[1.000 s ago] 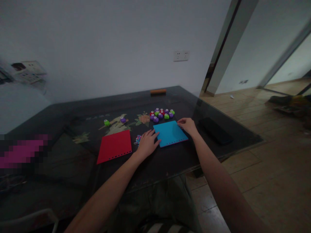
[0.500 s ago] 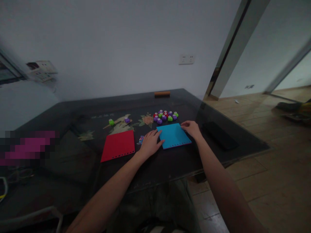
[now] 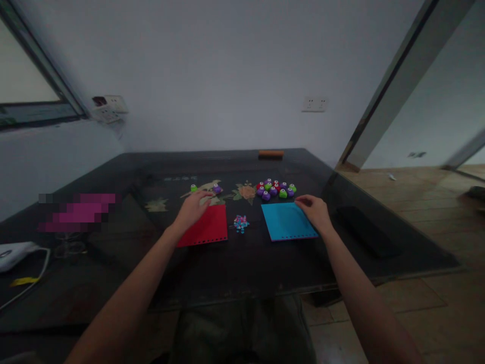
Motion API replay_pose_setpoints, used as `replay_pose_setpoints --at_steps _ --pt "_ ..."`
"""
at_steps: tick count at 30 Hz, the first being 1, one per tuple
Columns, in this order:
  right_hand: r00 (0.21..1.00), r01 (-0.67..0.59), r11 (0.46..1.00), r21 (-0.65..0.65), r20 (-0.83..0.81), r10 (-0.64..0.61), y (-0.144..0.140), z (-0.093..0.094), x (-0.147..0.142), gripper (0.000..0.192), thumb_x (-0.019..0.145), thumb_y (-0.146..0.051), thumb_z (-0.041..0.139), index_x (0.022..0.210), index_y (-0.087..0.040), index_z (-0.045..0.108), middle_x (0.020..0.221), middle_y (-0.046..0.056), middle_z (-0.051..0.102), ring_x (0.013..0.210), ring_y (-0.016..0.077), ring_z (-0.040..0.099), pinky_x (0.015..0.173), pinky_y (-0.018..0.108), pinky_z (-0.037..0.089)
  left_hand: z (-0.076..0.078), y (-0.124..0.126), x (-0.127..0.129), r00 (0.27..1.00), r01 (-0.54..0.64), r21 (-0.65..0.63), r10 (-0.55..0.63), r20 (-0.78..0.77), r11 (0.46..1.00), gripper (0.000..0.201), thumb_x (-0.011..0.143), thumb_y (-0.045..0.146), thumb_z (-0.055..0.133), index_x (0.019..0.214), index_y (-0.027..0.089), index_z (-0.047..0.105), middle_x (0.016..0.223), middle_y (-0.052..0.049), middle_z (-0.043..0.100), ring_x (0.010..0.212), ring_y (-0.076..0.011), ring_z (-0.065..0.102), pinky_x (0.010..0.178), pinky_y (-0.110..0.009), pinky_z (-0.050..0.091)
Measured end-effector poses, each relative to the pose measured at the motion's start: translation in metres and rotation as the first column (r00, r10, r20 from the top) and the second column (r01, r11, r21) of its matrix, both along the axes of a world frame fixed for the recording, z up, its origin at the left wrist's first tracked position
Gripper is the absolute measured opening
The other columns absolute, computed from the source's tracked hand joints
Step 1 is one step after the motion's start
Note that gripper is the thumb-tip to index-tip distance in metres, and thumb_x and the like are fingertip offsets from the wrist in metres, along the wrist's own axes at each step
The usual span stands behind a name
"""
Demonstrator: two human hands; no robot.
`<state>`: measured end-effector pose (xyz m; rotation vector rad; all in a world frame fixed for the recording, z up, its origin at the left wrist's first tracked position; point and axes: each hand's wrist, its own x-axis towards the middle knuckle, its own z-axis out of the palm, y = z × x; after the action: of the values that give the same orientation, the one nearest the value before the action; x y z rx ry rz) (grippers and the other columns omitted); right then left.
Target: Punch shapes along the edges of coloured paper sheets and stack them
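A person sits at a dark table (image 3: 242, 273) with both bare hands reaching out over it. On the person's left lies a red sheet (image 3: 212, 226), on the right a blue sheet (image 3: 286, 221); the two are apart, each with a row of punched holes along its near edge.

The left hand (image 3: 194, 207) is above the far left part of the red sheet, fingers loosely stretched, thumb apart from them, with nothing visible in its grip. Its fingertips are close to a purple toy (image 3: 216, 188), and a green toy (image 3: 194, 188) is just beyond the hand; whether it touches either cannot be told.

The right hand (image 3: 313, 210) is at the far right corner of the blue sheet, fingers curled and thumb drawn near them. It cannot be told whether they pinch the sheet or only rest by it.

Between the sheets is a small pile of pink, blue and white bits (image 3: 240, 223). Beyond the blue sheet stands a cluster of toys (image 3: 273, 190) in red, green and purple, with white eyes. A long black object (image 3: 366, 230) lies to the right of the right hand, and a brown bar (image 3: 271, 153) lies at the table's far edge
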<state>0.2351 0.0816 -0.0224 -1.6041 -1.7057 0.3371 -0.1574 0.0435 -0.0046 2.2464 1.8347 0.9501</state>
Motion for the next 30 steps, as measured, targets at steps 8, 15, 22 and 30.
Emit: replay_pose_setpoints --at_steps 8,15,22,30 --pt "0.91 -0.413 0.911 0.004 0.034 0.412 0.003 0.022 -0.117 0.015 0.073 -0.024 0.063 0.086 -0.017 0.067 0.082 0.004 0.068 0.074 0.0158 0.061 0.07 0.027 0.045 -0.03 -0.01 -0.073 0.987 -0.16 -0.114 0.159 -0.025 0.98 0.031 0.08 0.03 0.045 0.1 0.017 0.063 0.105 -0.008 0.064 0.099 -0.0213 0.058 0.086 -0.033 0.046" --pt "0.758 -0.558 0.812 -0.17 0.295 0.582 0.018 0.0 -0.212 0.021 0.079 -0.028 0.059 0.094 -0.015 0.066 0.094 0.011 0.065 0.089 0.0204 0.059 0.078 0.029 0.042 -0.029 -0.012 -0.071 0.994 -0.008 -0.179 -0.012 -0.111 0.984 0.041 0.08 0.046 0.047 0.104 0.016 0.062 0.107 -0.01 0.062 0.101 -0.0221 0.055 0.091 -0.034 0.04" --pt "0.717 -0.543 0.837 -0.059 0.486 0.5 0.013 -0.019 -0.223 0.041 0.075 -0.048 0.06 0.098 -0.014 0.061 0.105 0.014 0.054 0.103 0.0271 0.048 0.084 0.037 0.04 -0.038 -0.007 -0.076 0.982 -0.03 -0.211 -0.011 -0.19 0.977 0.07 0.062 0.06 0.063 0.114 0.013 0.058 0.111 -0.014 0.056 0.101 -0.0278 0.051 0.089 -0.037 0.038" --pt "0.785 -0.539 0.842 -0.026 0.347 0.513 0.015 -0.024 -0.226 0.044 0.063 -0.038 0.073 0.097 -0.017 0.054 0.1 0.008 0.055 0.099 0.0241 0.048 0.081 0.035 0.04 -0.044 -0.003 -0.08 0.987 -0.012 -0.214 -0.023 -0.16 0.977 0.068 0.061 0.057 0.065 0.114 0.015 0.059 0.108 -0.013 0.052 0.101 -0.0275 0.048 0.089 -0.038 0.037"
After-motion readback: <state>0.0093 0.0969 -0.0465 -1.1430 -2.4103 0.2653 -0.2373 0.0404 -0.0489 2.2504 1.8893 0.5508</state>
